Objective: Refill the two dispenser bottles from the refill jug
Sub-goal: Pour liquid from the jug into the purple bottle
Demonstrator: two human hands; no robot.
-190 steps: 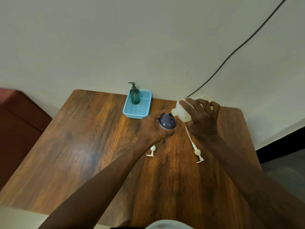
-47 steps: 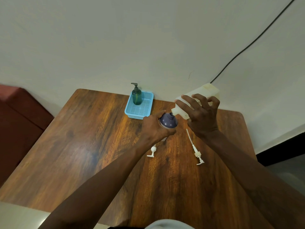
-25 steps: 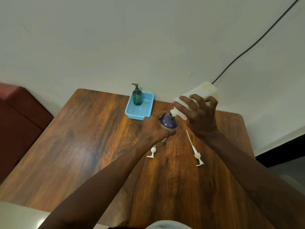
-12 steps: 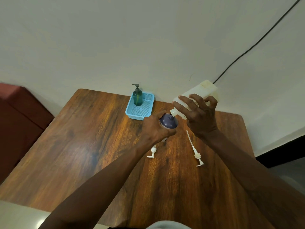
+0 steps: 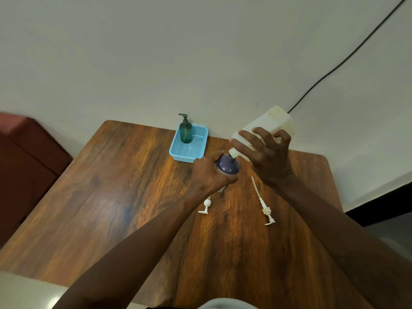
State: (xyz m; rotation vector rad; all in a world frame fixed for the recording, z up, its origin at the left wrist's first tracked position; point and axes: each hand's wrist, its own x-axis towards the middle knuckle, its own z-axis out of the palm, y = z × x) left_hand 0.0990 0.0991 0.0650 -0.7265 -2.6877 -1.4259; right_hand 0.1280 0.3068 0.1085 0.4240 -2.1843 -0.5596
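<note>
Refill jug (image 5: 265, 128) tipped steeper than before over purple bottle (image 5: 227, 167).

I am gripping a jug (image 5: 265, 123) of cloudy, matt off-white plastic and a bottle (image 5: 227, 167) of smooth purple plastic. The table (image 5: 124, 197) is showing glossy varnished wood. The tray (image 5: 189, 148) is looking like perforated blue plastic, holding a translucent green dispenser (image 5: 185, 131).

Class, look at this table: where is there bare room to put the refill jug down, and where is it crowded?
Bare wood spans the table left of the blue tray and left hand. It is crowded around the purple bottle, the two pump heads and the right hand tilting the jug.
</note>
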